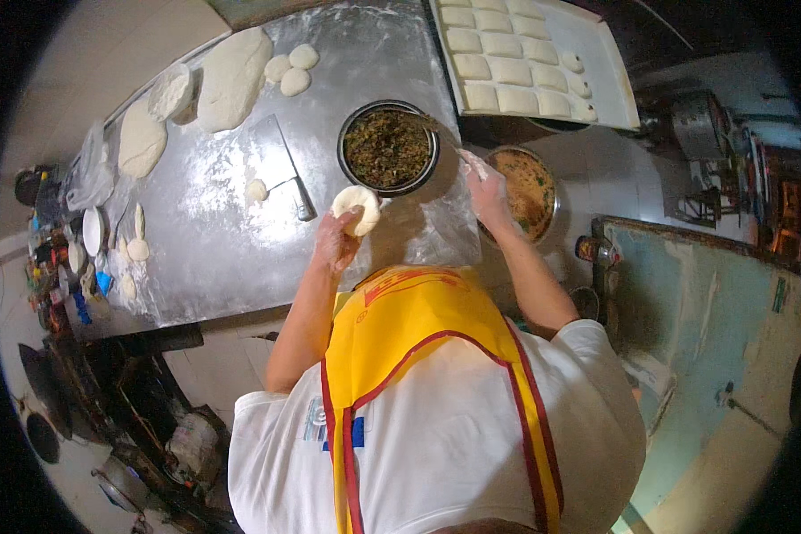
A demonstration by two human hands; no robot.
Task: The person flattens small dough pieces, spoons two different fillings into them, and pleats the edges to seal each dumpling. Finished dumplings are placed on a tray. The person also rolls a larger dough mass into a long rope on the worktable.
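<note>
My left hand (334,240) holds a round, flattened dough wrapper (358,205), with the thumb pressed over its middle. Just beyond it stands a steel bowl (344,169) of dark green-brown chopped filling (387,149). My right hand (488,191), dusted with flour, grips the end of a thin flat filling spatula (447,133). The spatula's far end reaches over the bowl's right rim into the filling. Left of the wrapper, a broad blade with a dark handle (304,207) lies on the metal table (231,240), beside a small dough piece (256,190).
Large dough slabs (236,80), small dough balls (295,82) and a flour container (171,93) line the table's far left. A tray (616,84) of shaped dough pieces (512,71) stands at far right. Beneath my right forearm is a basin of orange-brown filling (523,187).
</note>
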